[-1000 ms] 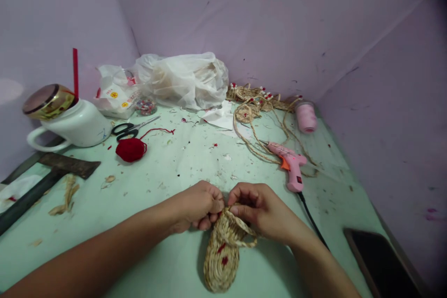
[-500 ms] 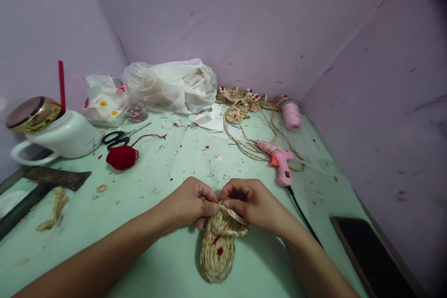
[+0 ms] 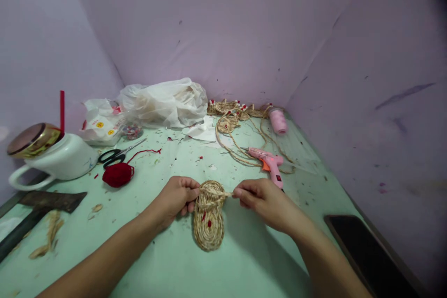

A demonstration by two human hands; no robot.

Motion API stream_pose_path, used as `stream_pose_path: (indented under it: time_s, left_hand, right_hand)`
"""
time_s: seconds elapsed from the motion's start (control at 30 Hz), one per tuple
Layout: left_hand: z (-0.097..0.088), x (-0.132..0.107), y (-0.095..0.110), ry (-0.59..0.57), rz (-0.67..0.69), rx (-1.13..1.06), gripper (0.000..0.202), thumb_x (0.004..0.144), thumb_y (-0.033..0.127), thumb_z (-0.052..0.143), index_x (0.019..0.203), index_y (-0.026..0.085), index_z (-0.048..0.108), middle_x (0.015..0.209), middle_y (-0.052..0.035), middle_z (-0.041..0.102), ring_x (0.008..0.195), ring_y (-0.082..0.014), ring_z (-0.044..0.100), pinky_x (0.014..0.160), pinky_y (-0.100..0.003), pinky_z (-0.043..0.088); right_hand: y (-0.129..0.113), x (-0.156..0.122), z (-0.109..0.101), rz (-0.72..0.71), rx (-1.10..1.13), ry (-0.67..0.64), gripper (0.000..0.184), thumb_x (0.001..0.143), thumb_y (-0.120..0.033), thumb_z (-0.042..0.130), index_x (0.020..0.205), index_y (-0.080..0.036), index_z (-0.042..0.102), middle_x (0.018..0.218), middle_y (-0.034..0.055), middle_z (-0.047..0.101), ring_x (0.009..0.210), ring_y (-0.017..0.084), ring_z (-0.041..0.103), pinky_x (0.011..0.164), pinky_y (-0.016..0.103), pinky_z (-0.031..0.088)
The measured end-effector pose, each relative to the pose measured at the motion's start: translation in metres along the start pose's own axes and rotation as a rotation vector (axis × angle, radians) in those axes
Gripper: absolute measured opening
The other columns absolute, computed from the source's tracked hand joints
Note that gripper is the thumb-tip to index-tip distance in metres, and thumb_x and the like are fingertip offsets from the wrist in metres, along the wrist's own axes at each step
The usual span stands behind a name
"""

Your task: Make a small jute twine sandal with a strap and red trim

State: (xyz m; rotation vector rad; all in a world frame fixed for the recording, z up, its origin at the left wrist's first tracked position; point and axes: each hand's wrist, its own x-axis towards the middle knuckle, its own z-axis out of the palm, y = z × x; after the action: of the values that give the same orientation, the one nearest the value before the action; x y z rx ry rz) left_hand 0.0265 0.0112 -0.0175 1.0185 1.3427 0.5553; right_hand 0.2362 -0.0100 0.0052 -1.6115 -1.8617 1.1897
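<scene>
A small flat figure of coiled straw braid (image 3: 208, 230), two rounded lobes joined at a narrow waist, lies on the green table. Red marks show on its lower lobe. My left hand (image 3: 176, 200) pinches the left edge of the upper lobe between thumb and fingers. On the other side, my right hand (image 3: 260, 202) grips the end of a straw braid (image 3: 225, 194) that crosses the upper lobe and is drawn out to the right. Beyond my right hand rests a pink glue gun (image 3: 267, 159).
At left are a red yarn ball (image 3: 118, 175), black-handled scissors (image 3: 118, 154), a hammer-like tool (image 3: 52, 201) and a white mug (image 3: 73, 156). A plastic bag (image 3: 167, 102), straw pieces (image 3: 228, 123) and a pink thread spool (image 3: 278, 122) line the back. A phone (image 3: 366, 251) lies at right.
My right hand has moved right, away from my left hand, drawing the braid's end outward across the upper lobe. The view has shifted slightly.
</scene>
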Motion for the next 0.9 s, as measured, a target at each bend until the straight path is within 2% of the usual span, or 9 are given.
stream_pose_path:
  time_s: [0.17,0.23,0.3,0.47,0.57,0.67,0.77,0.83,0.9]
  left_hand:
    - [0.001,0.0,0.0,-0.034,-0.017,0.007,0.015,0.06,0.026,0.056,0.064,0.012,0.056,0.032,0.0044,0.046,0.026,-0.0034,0.03,0.029,-0.016,0.017]
    - [0.0,0.0,0.0,-0.036,-0.022,0.004,0.013,0.059,0.026,0.055,0.063,0.013,0.055,0.031,0.0048,0.045,0.026,-0.0034,0.03,0.029,-0.015,0.017]
    - [-0.001,0.001,0.0,-0.034,-0.03,-0.001,0.012,0.059,0.025,0.054,0.063,0.013,0.054,0.031,0.0054,0.044,0.026,-0.0032,0.028,0.029,-0.015,0.016]
    - [-0.003,0.002,0.001,-0.046,-0.033,-0.004,0.011,0.06,0.024,0.053,0.062,0.013,0.054,0.031,0.0053,0.044,0.026,-0.0033,0.027,0.029,-0.016,0.015]
    - [-0.002,0.002,0.002,-0.049,-0.016,-0.013,0.012,0.061,0.025,0.054,0.064,0.013,0.056,0.032,0.0051,0.044,0.028,-0.004,0.029,0.031,-0.016,0.018]
    - [-0.002,0.001,0.001,-0.042,0.002,0.001,0.016,0.063,0.026,0.054,0.067,0.012,0.06,0.036,0.0044,0.046,0.03,-0.0047,0.03,0.034,-0.018,0.02]
    - [-0.003,-0.002,-0.001,-0.001,0.153,0.202,0.017,0.067,0.025,0.054,0.065,0.012,0.064,0.044,0.002,0.05,0.039,-0.0077,0.038,0.04,-0.02,0.027]
    - [-0.004,-0.006,0.0,0.109,0.334,0.384,0.015,0.066,0.023,0.056,0.071,0.014,0.067,0.061,-0.0017,0.059,0.055,-0.0124,0.049,0.052,-0.023,0.035]
    - [-0.005,-0.009,0.002,0.231,0.412,0.483,0.02,0.066,0.021,0.057,0.082,0.015,0.067,0.075,-0.0037,0.062,0.066,-0.0155,0.051,0.06,-0.025,0.038]
  right_hand:
    - [-0.013,-0.001,0.008,0.063,0.572,-0.207,0.022,0.069,-0.038,0.059,0.063,-0.016,0.056,0.051,-0.0038,0.049,0.047,0.008,0.041,0.049,0.022,0.033]
    - [-0.013,0.0,0.011,0.086,0.644,-0.31,0.023,0.065,-0.037,0.063,0.062,-0.015,0.056,0.051,-0.0032,0.05,0.047,0.008,0.042,0.05,0.022,0.034]
    - [-0.008,0.002,0.013,0.106,0.587,-0.35,0.019,0.063,-0.032,0.064,0.06,-0.014,0.058,0.052,-0.0028,0.051,0.047,0.007,0.04,0.049,0.022,0.032]
    - [0.008,0.011,0.021,0.069,0.314,-0.143,0.011,0.064,-0.023,0.06,0.062,-0.014,0.065,0.055,-0.0018,0.055,0.052,0.01,0.043,0.052,0.023,0.032]
    - [0.008,0.015,0.03,-0.003,0.298,-0.043,0.012,0.066,-0.022,0.058,0.065,-0.014,0.067,0.06,-0.0001,0.061,0.059,0.013,0.05,0.058,0.024,0.037]
    - [0.005,0.017,0.041,0.001,0.309,0.091,0.017,0.07,-0.024,0.054,0.069,-0.013,0.066,0.065,0.0024,0.064,0.062,0.014,0.053,0.06,0.025,0.04]
    - [0.005,0.018,0.047,0.034,0.31,0.151,0.018,0.071,-0.025,0.054,0.072,-0.012,0.066,0.068,0.0045,0.065,0.063,0.015,0.054,0.061,0.025,0.042]
    - [0.008,0.019,0.048,0.05,0.305,0.154,0.018,0.069,-0.025,0.055,0.07,-0.012,0.066,0.064,0.0042,0.064,0.059,0.014,0.054,0.057,0.025,0.042]
    - [0.012,0.019,0.048,0.069,0.293,0.15,0.018,0.069,-0.025,0.055,0.068,-0.012,0.067,0.058,0.0032,0.063,0.054,0.013,0.052,0.052,0.024,0.04]
